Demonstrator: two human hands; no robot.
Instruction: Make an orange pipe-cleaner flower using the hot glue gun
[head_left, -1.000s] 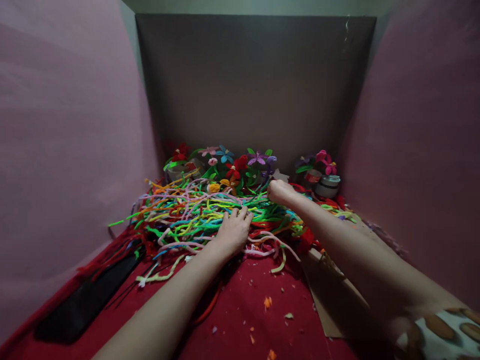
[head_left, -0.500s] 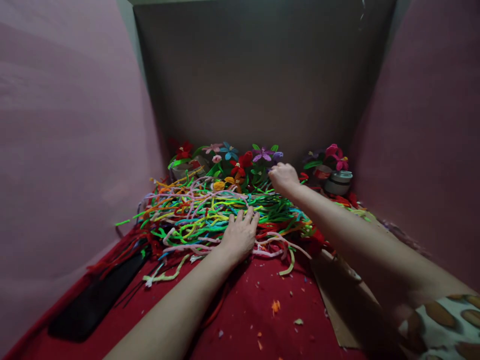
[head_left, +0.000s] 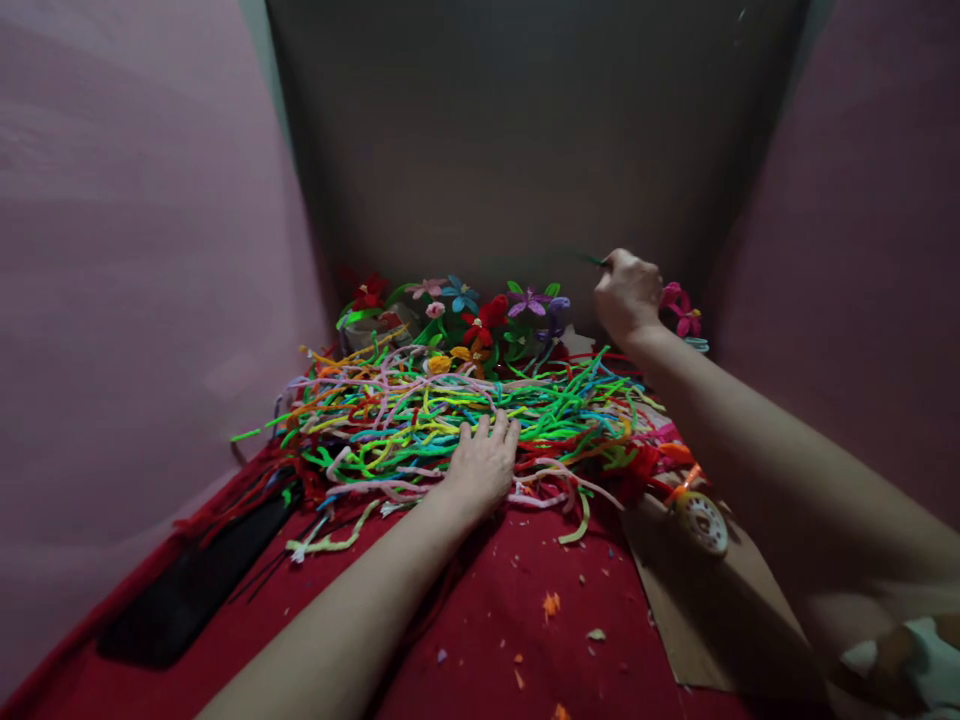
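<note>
My left hand lies with its fingers spread on the front of a wide heap of coloured pipe cleaners. Above the heap's right side, my right hand is raised with its fingers closed. A thin dark green pipe cleaner juts leftward from that fist, its far end blurred. Behind the heap stand several fuzzy flowers, among them a purple one, a red one and a blue one. A pink flower shows just past my right wrist.
A red cloth with small scraps covers the surface. On the right lies a brown cardboard sheet bearing a round dial-like disc. A long black object rests at left. Pink walls rise on both sides.
My right hand has risen up and to the right, off the back of the heap, with the green pipe cleaner in it. The round disc has come into view. My left hand stays put.
</note>
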